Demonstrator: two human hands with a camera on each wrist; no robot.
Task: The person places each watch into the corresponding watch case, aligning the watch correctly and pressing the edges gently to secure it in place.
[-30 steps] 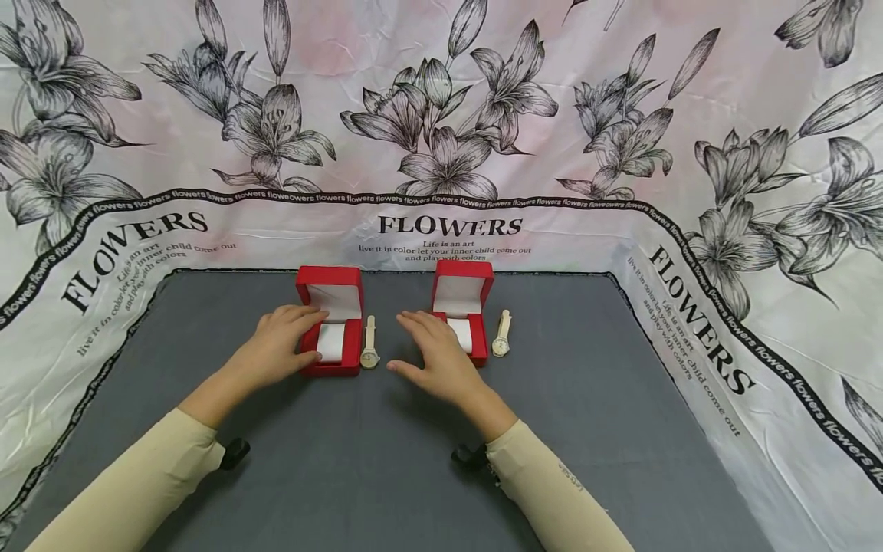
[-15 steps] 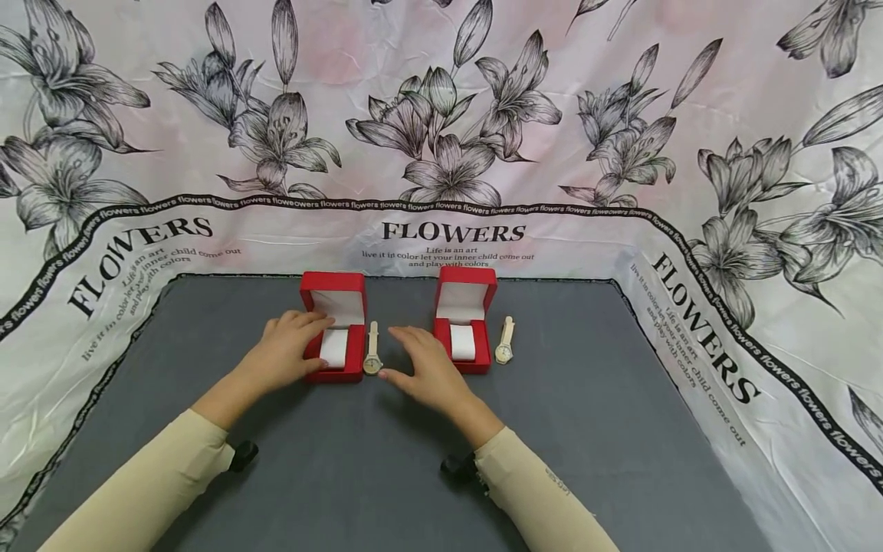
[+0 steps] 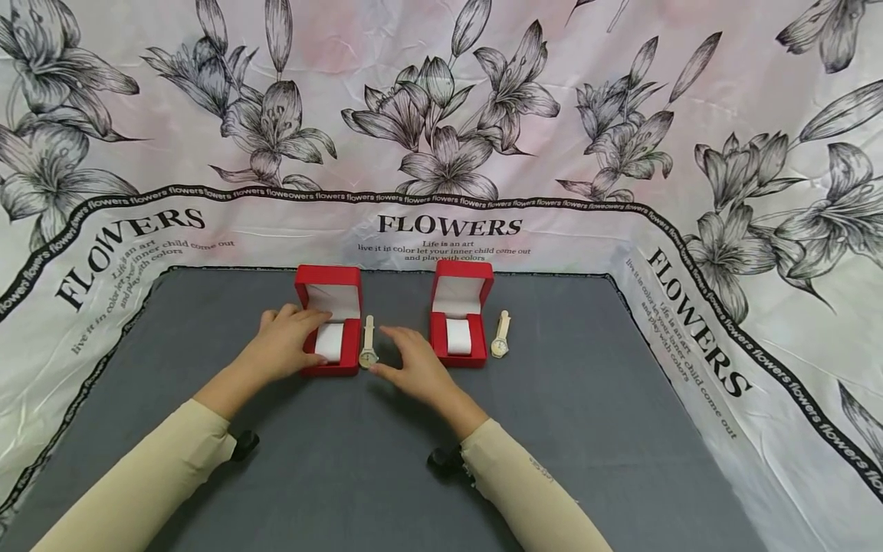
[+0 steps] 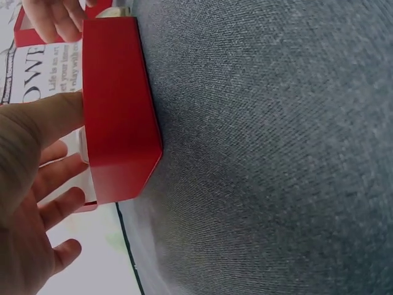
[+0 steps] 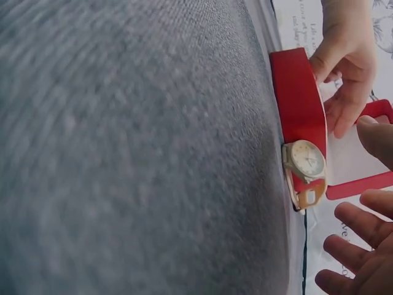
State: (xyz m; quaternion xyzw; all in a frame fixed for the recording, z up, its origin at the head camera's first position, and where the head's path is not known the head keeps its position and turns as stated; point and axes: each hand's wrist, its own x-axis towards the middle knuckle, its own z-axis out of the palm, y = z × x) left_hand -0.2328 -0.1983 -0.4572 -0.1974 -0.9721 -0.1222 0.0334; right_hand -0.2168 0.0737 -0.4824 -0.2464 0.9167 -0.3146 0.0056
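Observation:
A red watch box (image 3: 352, 346) stands with its lid up and a white cushion (image 3: 329, 343) inside. My left hand (image 3: 277, 346) lies over its left side, thumb at the front rim and fingers loosely spread by the cushion. In the left wrist view that thumb (image 4: 58, 117) meets the top edge of the box's red front. Just right of the box lies a cream-strapped wristwatch (image 3: 369, 354), its round dial toward me. My right hand (image 3: 419, 366) hovers beside this watch with thumb and fingers apart, holding nothing; the right wrist view shows its fingers (image 5: 362, 224) spread near the strap.
A second red watch box (image 3: 477, 345), also with raised lid and white cushion, stands to the right behind my right hand. Another cream wristwatch (image 3: 500, 337) lies on its right. Grey cloth (image 3: 331, 475) covers the table, bordered by a flower-printed sheet (image 3: 448, 230).
My right hand has moved left, away from the second box and up to the first watch. The left hand stays at its box. The head view has shifted slightly.

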